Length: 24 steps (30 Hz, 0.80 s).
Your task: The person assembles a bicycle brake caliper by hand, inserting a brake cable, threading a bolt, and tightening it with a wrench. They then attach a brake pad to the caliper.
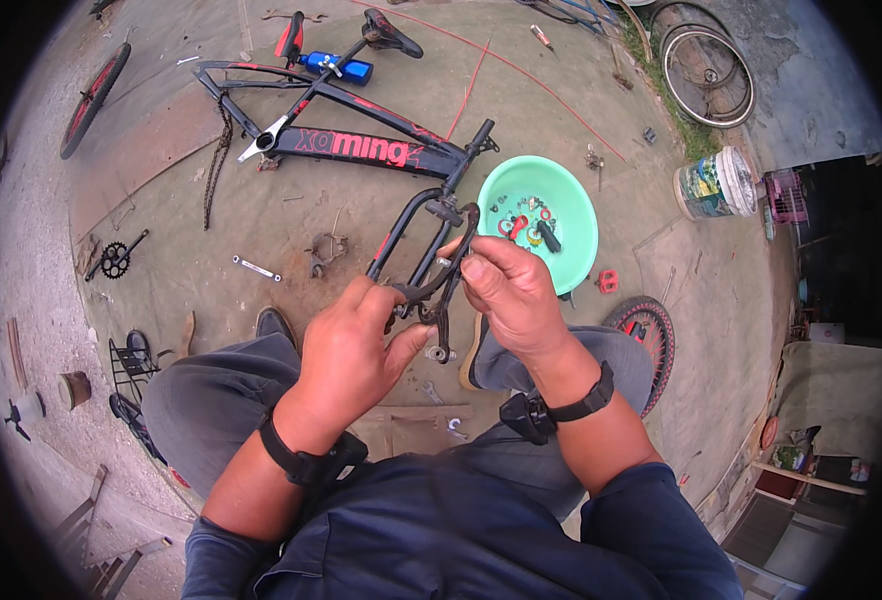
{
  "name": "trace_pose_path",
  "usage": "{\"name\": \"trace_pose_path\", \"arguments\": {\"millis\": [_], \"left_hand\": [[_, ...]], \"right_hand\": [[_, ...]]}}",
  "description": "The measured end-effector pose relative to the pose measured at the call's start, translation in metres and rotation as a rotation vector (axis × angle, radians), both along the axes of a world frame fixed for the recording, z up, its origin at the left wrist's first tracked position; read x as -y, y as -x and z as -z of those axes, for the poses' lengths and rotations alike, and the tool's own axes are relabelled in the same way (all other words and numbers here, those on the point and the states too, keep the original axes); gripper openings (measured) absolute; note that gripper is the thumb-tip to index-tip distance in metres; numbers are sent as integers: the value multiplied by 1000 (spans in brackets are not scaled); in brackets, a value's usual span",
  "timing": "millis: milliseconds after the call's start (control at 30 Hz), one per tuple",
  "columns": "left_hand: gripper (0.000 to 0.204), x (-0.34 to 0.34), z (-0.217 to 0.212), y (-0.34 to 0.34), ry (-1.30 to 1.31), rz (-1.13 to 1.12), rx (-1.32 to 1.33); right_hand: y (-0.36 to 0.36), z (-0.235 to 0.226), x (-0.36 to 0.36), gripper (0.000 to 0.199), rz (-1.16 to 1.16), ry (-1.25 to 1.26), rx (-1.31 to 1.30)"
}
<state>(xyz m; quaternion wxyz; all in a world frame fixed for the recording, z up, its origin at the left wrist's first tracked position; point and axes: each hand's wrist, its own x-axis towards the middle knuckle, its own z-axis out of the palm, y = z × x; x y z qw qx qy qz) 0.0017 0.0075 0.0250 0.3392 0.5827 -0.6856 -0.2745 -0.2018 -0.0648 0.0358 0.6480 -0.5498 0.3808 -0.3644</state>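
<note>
Between my hands, in front of my body, is a dark, curved bicycle brake caliper [447, 310]. My left hand [346, 335] grips its lower left part, with the thumb pressed near the lower end. On the upper right arm, my right hand [511, 290] pinches with thumb and fingertips; a small shiny piece shows beside them. Just beyond lies a black and red bicycle frame [331, 146] on its side, its fork [386, 240] pointing toward me. To the right of the fork stands a mint-green basin [578, 205] holding several small parts.
A chain [218, 165], a crank with chainring [116, 260] and a wrench [257, 268] lie to the left. At right are a red pedal [608, 281], a wheel [656, 340] and a white bucket [726, 185]. More wrenches [433, 393] lie between my legs.
</note>
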Motion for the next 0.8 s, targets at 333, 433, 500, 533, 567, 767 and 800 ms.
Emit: {"name": "trace_pose_path", "arguments": {"millis": [333,433,500,533,567,767,800], "left_hand": [[82,0,-4,-16,-334,194,-252],[97,1,-4,-18,-383,236,-269],[102,1,-3,-17,-389,236,-280],[103,0,-3,-16,-386,229,-294],[104,0,-3,-15,-402,220,-319],[90,-3,-8,-13,-414,182,-305],[86,-4,-9,-11,-406,175,-306]], "right_hand": [[0,-3,-2,35,-33,26,-86],[0,-2,-2,34,-43,50,-122],[0,-3,-2,34,-37,60,-144],[0,-3,-3,33,-34,65,-151],[0,-3,-3,33,-31,70,-157],[-1,-4,-2,33,-31,85,-163],[-1,-4,-2,33,-30,77,-163]]}}
